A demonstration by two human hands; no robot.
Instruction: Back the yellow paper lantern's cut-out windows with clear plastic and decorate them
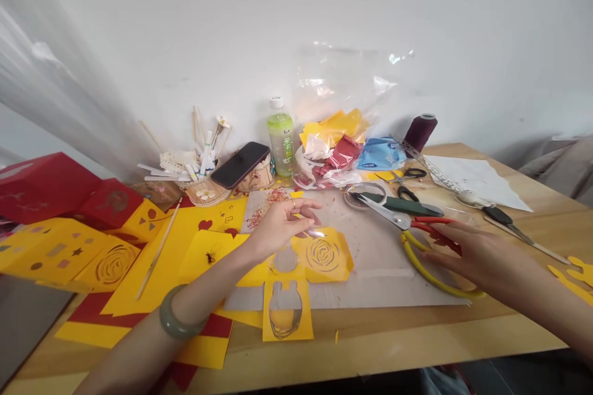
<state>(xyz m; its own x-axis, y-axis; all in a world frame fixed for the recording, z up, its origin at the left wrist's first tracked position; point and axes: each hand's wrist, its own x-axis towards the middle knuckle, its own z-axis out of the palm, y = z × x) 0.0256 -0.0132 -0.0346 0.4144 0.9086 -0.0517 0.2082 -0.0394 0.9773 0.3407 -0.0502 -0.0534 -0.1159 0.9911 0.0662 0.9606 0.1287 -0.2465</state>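
Note:
My left hand (285, 225) hovers over a yellow paper cutout (328, 253) with a rose pattern and other cut openings. Its thumb and fingers are drawn together, and a small shiny clear strip (317, 233) shows just below the fingertips; it looks like tape. My right hand (467, 247) is closed around the red handle of large scissors (393, 217) with a yellow outer grip. Their blades point left, beside a roll of clear tape (367, 194) and a dark green tool (407, 206).
Yellow paper sheets (173, 231) and red and yellow paper boxes (46, 188) fill the left side. Along the wall stand a green drink bottle (280, 139), a phone (241, 164), a plastic bag of scraps (333, 142) and a purple thread spool (420, 134). A knife (525, 234) lies at right.

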